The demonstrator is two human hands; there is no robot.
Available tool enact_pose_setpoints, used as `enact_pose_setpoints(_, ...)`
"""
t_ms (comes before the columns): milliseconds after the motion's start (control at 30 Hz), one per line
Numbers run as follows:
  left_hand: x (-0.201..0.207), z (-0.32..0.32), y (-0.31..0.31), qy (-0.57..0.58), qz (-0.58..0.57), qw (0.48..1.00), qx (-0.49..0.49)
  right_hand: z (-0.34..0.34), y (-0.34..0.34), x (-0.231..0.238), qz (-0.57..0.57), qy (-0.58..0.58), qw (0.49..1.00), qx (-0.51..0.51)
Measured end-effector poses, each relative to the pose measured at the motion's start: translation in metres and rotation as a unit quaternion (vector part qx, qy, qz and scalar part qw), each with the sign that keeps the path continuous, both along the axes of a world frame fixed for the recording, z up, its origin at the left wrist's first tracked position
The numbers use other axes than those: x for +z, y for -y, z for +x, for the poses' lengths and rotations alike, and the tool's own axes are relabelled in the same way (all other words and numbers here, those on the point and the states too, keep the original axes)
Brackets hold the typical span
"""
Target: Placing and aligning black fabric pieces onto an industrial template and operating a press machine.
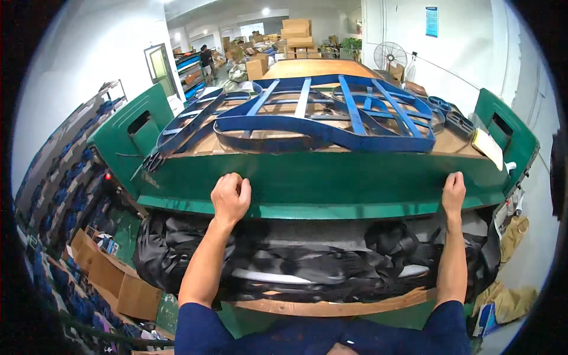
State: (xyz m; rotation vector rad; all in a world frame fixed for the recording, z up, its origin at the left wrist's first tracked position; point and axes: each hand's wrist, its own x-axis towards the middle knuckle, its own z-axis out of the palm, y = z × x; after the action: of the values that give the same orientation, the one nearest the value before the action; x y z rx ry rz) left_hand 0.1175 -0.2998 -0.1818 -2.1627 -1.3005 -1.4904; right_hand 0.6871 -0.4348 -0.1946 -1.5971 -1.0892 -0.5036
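Note:
Both my arms reach forward over a wide green machine [331, 183]. My left hand [231, 198] is closed, with the fingers curled, in front of its green front panel. Far to the right, my right hand [454, 192] is closed as well, at about the same height before the panel. What either hand holds, if anything, is hidden. Below and between them lies a bunched heap of black sheet material [319, 263]. Beyond my hands, large blue metal strip frames [367, 141] with crossbars rest on the machine's brown top surface.
Green end panels with slots stand at left [127, 133] and right. A wooden edge [331, 309] runs close to my body. An open cardboard box [136, 296] sits on the floor at left, beside stacked dark material. Behind are a fan [390, 56], piled boxes and a standing person [206, 62].

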Motion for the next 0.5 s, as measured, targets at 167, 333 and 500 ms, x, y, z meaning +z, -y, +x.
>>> enact_pose_setpoints(167,-0.001,-0.001,-0.007,-0.025,0.012,1.0,0.003,0.006,-0.005,0.001,-0.032,0.024,0.999,-0.027)
enact_pose_setpoints(333,0.0,0.0,-0.009,-0.034,0.012,0.999,0.005,0.011,-0.005,0.001,-0.045,0.007,0.999,-0.006)
enact_pose_setpoints(500,0.007,-0.002,0.003,-0.033,-0.065,0.997,-0.006,0.018,0.008,0.013,-0.087,-0.01,0.996,0.023)
